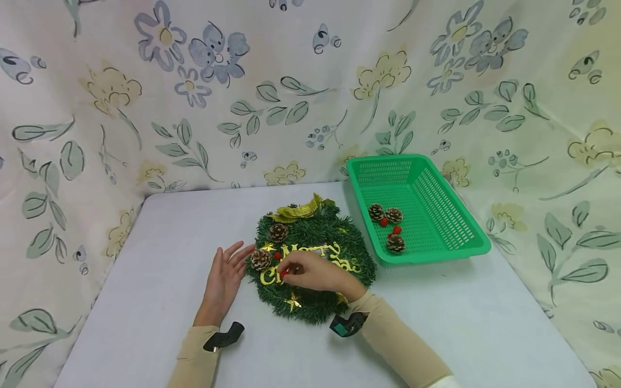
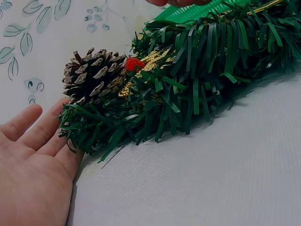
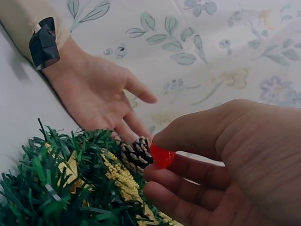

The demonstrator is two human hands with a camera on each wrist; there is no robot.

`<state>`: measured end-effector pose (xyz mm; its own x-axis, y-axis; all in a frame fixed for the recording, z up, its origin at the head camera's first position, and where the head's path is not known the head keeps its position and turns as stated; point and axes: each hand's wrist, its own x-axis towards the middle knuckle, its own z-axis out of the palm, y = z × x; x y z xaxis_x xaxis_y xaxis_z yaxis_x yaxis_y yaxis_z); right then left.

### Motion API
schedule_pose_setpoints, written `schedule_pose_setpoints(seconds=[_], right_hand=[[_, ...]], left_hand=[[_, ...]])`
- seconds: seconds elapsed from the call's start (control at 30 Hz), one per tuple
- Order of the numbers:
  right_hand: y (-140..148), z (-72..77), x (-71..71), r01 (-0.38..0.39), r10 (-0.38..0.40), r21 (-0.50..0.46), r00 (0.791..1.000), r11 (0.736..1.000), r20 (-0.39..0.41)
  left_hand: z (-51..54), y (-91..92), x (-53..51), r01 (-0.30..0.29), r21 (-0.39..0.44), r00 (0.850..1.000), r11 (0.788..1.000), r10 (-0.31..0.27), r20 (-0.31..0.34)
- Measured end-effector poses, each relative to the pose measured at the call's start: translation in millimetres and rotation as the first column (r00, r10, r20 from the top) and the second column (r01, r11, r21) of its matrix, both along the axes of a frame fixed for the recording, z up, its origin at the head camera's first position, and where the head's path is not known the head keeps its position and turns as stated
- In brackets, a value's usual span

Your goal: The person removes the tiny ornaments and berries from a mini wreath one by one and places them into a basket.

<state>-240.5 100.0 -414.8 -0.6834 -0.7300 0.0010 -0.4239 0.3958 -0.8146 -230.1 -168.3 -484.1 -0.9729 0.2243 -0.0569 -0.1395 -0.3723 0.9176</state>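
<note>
A green tinsel wreath lies on the table, bearing gold "Merry Christmas" lettering, gold stars and a gold ribbon. Two pinecones sit on its left side, an upper one and a lower one. Beside the lower pinecone is a red berry. My right hand pinches another red berry between thumb and fingers, above the lettering. Palm up, my left hand has its fingers extended, their tips at the wreath's left edge by the lower pinecone.
A green plastic basket stands at the back right, close to the wreath. Inside it are three pinecones and several red berries. A white cloth covers the table; a floral curtain hangs behind.
</note>
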Motion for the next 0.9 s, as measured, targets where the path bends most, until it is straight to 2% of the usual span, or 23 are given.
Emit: schedule_pose_setpoints(seconds=[0.23, 0.47, 0.9], right_hand=[[6, 5.0, -2.4, 0.027, -0.027, 0.014, 0.999, 1.000, -0.037], [12, 10.1, -4.0, 0.051, -0.051, 0.030, 0.999, 0.998, -0.016], [23, 21.4, -8.1, 0.061, -0.061, -0.027, 0.998, 0.998, -0.009]], left_hand=[[1.3, -0.1, 0.3, -0.002, 0.003, 1.000, 1.000, 0.002, -0.003], [1.6, 0.9, 1.0, -0.001, 0.009, 1.000, 1.000, 0.001, 0.005], [2.1, 0.6, 0.7, -0.003, 0.000, 1.000, 1.000, 0.003, 0.002]])
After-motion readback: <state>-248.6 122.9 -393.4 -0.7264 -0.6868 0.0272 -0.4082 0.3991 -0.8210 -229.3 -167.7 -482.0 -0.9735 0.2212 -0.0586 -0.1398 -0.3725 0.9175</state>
